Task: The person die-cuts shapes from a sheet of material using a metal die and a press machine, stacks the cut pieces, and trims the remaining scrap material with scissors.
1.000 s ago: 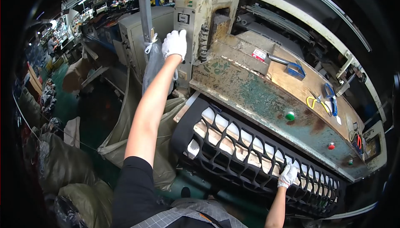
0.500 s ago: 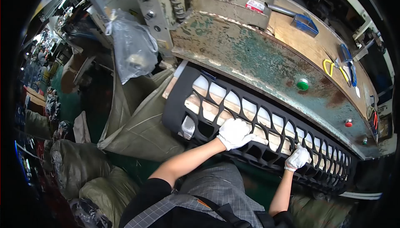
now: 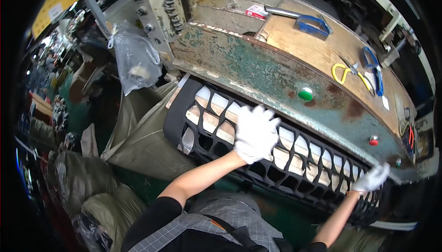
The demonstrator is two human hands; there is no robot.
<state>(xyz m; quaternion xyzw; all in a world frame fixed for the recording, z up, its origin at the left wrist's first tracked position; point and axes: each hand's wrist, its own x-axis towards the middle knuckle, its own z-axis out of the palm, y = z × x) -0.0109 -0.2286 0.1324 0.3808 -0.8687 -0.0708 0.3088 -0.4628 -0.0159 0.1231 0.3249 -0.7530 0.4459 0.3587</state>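
My left hand (image 3: 256, 134), in a white glove, is over a black sheet (image 3: 175, 116) full of cut-out openings, its fingers spread. The sheet is draped over a long board with white and wood-coloured strips, along the machine's front. Toward the right end of that sheet, my right hand (image 3: 371, 178), also gloved, is raised, slightly blurred, its fingers seemingly stretched out. Nothing shows in either hand. Close to the right hand are a small green button (image 3: 398, 162) and a red button (image 3: 373, 140) on the machine front.
Above the sheet runs the worn green machine front (image 3: 230, 58) with a large green button (image 3: 305, 94). Yellow-handled scissors (image 3: 352, 70) and a blue-framed tool (image 3: 313, 26) lie on the wooden top. A plastic bag (image 3: 136, 58) hangs left; stuffed sacks (image 3: 83, 178) stand on the floor.
My left hand has lifted and spread its fingers over the sheet. My right hand has moved right along the sheet and come away from its openings. The view has shifted somewhat.
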